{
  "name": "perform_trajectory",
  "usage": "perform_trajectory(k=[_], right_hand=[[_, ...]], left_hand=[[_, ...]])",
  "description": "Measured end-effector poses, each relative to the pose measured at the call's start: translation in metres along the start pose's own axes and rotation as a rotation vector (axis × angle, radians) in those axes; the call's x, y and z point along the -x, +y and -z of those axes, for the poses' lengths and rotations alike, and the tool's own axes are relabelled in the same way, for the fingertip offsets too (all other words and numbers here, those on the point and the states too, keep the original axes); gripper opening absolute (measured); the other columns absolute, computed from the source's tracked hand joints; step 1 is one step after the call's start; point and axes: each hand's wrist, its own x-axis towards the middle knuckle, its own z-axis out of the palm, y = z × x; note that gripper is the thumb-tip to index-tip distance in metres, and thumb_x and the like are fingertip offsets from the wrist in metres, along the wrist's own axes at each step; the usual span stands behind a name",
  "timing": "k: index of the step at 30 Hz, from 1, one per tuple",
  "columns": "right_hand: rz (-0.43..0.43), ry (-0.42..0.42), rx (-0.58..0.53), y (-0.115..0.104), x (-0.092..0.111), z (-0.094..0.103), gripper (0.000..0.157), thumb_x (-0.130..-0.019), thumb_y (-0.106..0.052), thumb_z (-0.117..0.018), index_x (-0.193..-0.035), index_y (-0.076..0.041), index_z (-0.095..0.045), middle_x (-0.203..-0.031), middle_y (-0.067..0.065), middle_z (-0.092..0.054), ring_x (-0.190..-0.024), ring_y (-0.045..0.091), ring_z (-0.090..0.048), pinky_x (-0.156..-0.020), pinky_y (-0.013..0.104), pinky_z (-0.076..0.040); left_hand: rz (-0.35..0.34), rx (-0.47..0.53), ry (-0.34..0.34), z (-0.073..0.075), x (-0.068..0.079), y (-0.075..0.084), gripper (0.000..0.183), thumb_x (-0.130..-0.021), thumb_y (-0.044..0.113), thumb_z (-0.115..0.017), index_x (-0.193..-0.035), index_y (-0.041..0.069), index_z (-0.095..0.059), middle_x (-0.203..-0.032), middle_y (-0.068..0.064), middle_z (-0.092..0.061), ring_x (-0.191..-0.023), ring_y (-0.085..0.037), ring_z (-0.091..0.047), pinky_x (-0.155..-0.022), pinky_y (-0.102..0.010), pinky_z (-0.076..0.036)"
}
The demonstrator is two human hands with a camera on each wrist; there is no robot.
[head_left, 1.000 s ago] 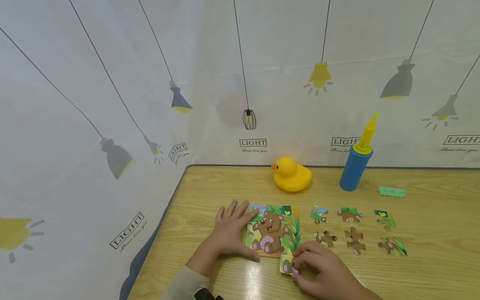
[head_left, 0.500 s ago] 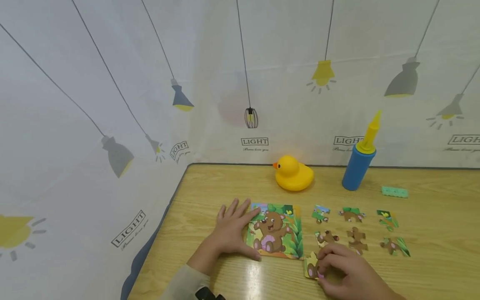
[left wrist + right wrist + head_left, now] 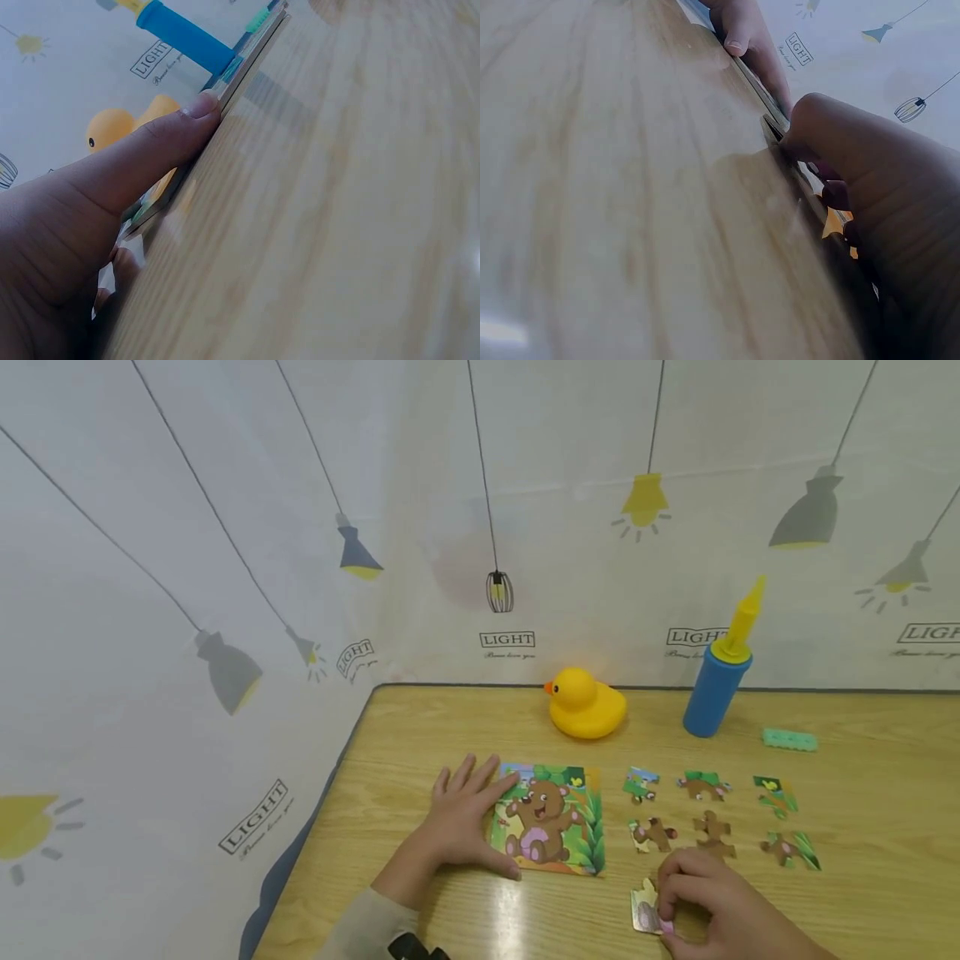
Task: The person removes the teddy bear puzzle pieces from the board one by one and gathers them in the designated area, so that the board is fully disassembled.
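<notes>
My left hand (image 3: 467,822) lies with spread fingers at the left edge of a square bear picture board (image 3: 550,821), its thumb along the lower left corner. Low in the head view, my right hand (image 3: 712,902) pinches a jigsaw piece (image 3: 643,907) with yellow, brown and pink print, below the other pieces. In the right wrist view the piece (image 3: 769,130) shows edge-on and slightly tilted at the fingertips; how far it is off the table I cannot tell. Several loose jigsaw pieces (image 3: 652,834) lie in two rows right of the board.
Behind the board sits a yellow rubber duck (image 3: 587,706). A blue hand pump (image 3: 714,689) with a yellow nozzle stands farther right, beside a mint-green toy block (image 3: 789,740). The wooden table (image 3: 420,714) ends at a printed white curtain (image 3: 420,610) at the back and left.
My right hand has carried the pinched jigsaw piece from the board's lower right corner rightward and nearer to me. My left hand has stayed on the board.
</notes>
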Motion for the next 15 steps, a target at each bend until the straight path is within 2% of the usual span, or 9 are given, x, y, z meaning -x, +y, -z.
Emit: perform_trajectory(k=[11,15], right_hand=[[-0.019,-0.021,0.021,0.0018,0.0012,-0.0005,0.056,-0.067,0.003,-0.088,-0.098,-0.035,-0.061,-0.107,-0.018,-0.054,-0.092,0.002,-0.049,-0.077,0.020,-0.038],[-0.022,-0.023,0.031,0.0028,0.0009,-0.0015,0.057,-0.068,0.002,-0.088,-0.100,-0.035,-0.060,-0.104,-0.018,-0.052,-0.089,0.002,-0.047,-0.073,0.020,-0.036]], left_hand=[[0.005,0.000,-0.003,-0.0024,-0.0008,-0.0017,0.137,-0.056,0.084,-0.088,-0.170,0.038,-0.029,-0.180,-0.003,-0.007,-0.164,-0.037,0.003,-0.123,-0.070,0.005],[0.005,0.003,-0.002,-0.0016,-0.0006,-0.0013,0.137,-0.056,0.084,-0.089,-0.170,0.037,-0.030,-0.180,-0.003,-0.008,-0.163,-0.037,0.003,-0.123,-0.070,0.004]])
